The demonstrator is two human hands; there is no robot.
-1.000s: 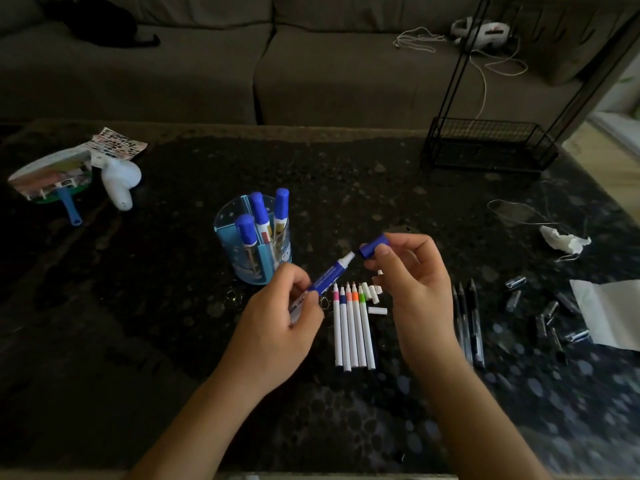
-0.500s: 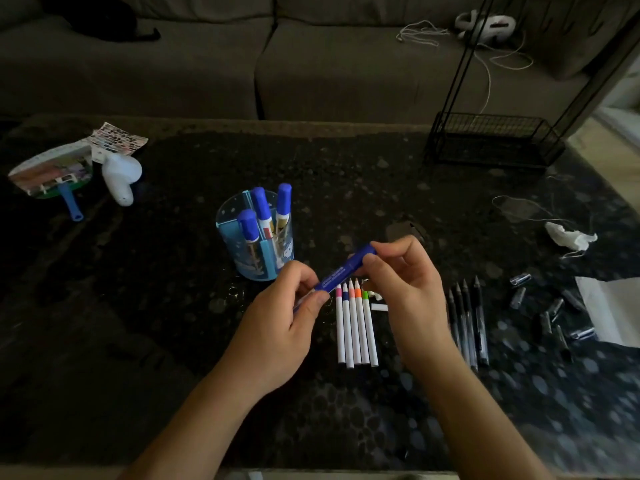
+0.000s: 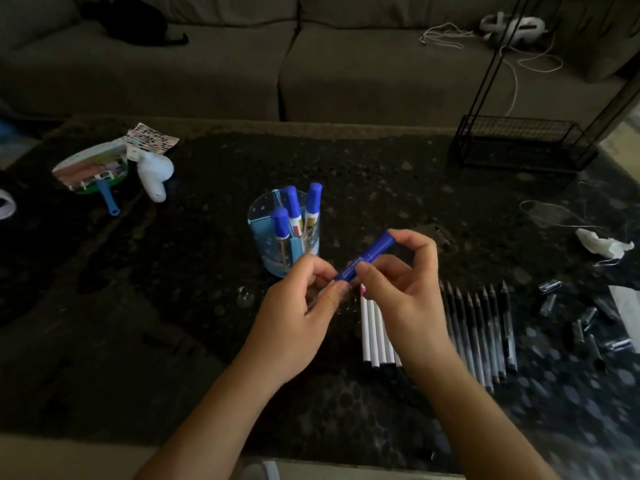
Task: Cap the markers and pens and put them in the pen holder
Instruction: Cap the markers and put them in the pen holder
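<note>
Both hands pinch one blue marker (image 3: 367,258), capped and tilted, just right of the pen holder (image 3: 283,237): the left hand (image 3: 298,317) grips its lower end, the right hand (image 3: 405,289) its cap end. Three capped blue markers (image 3: 294,211) stand inside the holder; thin white pens (image 3: 375,334) lie right of it, below the hands.

The room is dim — a grey-brown sofa (image 3: 311,64) fills the far side, its seat cushions split by a seam near the middle, with a black heap (image 3: 135,20) on the left cushion and a white cord (image 3: 519,60) trailing over the right one. In front of it stands a dark speckled table (image 3: 381,174) with a pale edge. A black wire rack (image 3: 519,143) rests on the table's far right corner, thin uprights rising out of view — beyond it, a strip of lighter floor (image 3: 623,136) catches brighter light.
</note>
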